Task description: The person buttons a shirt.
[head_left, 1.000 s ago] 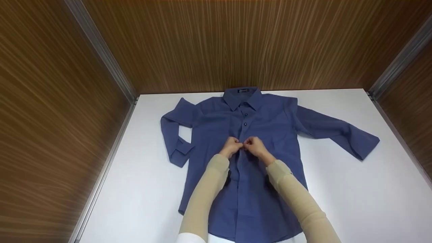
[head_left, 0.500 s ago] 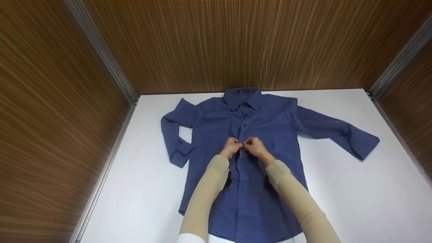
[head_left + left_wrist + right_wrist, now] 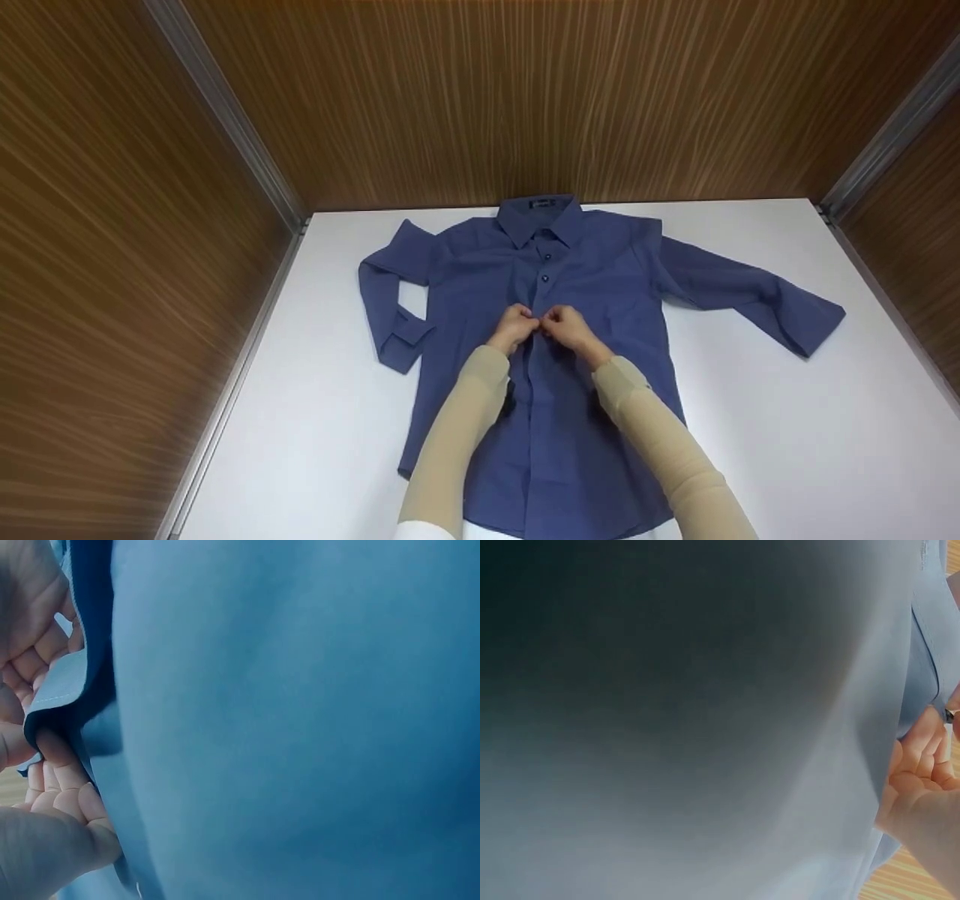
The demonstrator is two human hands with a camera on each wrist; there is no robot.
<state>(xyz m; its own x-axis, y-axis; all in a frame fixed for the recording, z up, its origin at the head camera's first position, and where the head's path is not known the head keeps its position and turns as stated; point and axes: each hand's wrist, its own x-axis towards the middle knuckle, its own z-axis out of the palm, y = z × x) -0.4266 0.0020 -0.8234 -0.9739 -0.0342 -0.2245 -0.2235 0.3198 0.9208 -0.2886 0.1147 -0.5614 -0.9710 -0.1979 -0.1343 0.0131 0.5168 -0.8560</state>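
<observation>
A dark blue long-sleeved button-up shirt (image 3: 469, 300) lies front up, its collar (image 3: 568, 225) at the far end. Side by side at mid-chest, my left hand (image 3: 514, 327) and my right hand (image 3: 568, 328) pinch the front opening, fingertips almost meeting. In the left wrist view the folded placket edge (image 3: 64, 682) runs between curled fingers. A small dark button (image 3: 949, 716) shows at the fingertips in the right wrist view. Higher up the placket, two buttons (image 3: 545, 278) are visible. Below the hands, the two front edges overlap.
The shirt rests on a white table (image 3: 315, 420). One sleeve (image 3: 379, 300) is bent back toward the body at left; the other sleeve (image 3: 742, 285) stretches out to the right. Wood-grain panels (image 3: 480, 97) enclose the back and both sides.
</observation>
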